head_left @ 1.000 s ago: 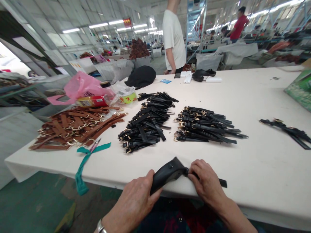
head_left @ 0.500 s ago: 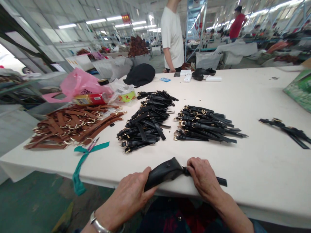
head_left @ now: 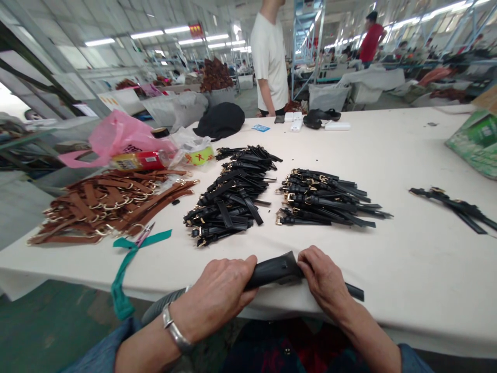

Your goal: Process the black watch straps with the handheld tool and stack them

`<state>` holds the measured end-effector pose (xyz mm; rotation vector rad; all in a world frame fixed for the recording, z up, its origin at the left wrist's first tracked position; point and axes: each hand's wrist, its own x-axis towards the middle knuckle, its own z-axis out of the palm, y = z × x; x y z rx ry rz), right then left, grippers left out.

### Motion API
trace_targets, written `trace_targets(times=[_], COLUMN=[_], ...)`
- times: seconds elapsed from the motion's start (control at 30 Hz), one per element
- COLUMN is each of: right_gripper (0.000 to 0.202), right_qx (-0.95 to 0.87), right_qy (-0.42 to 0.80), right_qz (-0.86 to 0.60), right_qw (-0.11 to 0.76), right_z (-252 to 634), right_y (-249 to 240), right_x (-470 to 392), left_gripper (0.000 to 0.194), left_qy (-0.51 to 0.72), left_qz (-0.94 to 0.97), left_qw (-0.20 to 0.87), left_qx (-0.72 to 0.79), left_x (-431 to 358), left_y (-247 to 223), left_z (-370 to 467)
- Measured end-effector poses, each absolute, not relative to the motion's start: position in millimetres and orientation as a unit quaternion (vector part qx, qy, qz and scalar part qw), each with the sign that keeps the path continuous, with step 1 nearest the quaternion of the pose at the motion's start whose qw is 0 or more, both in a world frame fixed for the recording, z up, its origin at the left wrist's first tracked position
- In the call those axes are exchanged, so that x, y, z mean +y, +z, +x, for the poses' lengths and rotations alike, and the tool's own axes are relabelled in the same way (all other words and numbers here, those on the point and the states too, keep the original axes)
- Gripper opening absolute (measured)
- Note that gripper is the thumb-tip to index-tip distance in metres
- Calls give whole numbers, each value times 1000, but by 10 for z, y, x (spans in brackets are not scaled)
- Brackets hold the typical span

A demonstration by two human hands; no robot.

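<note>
My left hand (head_left: pixel 223 290) is wrapped round a black handheld tool (head_left: pixel 272 269) with a smooth body and a wide, flat front end; its exact kind is unclear. A grey ribbed hose (head_left: pixel 165 303) shows behind my left wrist. Close by on the right, my right hand (head_left: pixel 322 277) pinches a black strap (head_left: pixel 355 291), whose tail sticks out past the palm. The strap's other end is by the tool's front, mostly hidden by my fingers. Beyond my hands lie a left pile of black buckled straps (head_left: pixel 229 199) and a right pile of similar straps (head_left: pixel 326 199).
Brown straps with metal rings (head_left: pixel 104 202) lie at left, beside scissors (head_left: pixel 145 234) with teal ribbon (head_left: pixel 126 274). Behind are a pink bag (head_left: pixel 116 137) and black cap (head_left: pixel 221 120). More black straps (head_left: pixel 458 204) lie right. A person (head_left: pixel 269 62) stands across the table.
The tool has turned flatter and shifted right, its front now against my right fingers. My left forearm has come further into view, along with the ribbed hose. The right hand stays almost in place.
</note>
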<state>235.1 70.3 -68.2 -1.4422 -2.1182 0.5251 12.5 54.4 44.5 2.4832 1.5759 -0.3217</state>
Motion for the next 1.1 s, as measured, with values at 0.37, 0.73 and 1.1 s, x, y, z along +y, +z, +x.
trace_targets(times=[0.37, 0.73, 1.1], right_gripper=[7, 14, 18], right_qx=[-770, -741, -745], right_qy=[270, 302, 283], right_qz=[-501, -504, -513], right_qw=[290, 324, 318], right_z=[2442, 2442, 2426], right_y=[-656, -698, -641], right_x=[671, 687, 655], left_gripper=[23, 16, 18], left_qy=[-137, -155, -175], left_qz=[833, 848, 848], left_qw=[91, 78, 89], left_qx=[528, 501, 492], left_x=[564, 662, 730], left_y=[460, 599, 611], left_z=[110, 173, 109])
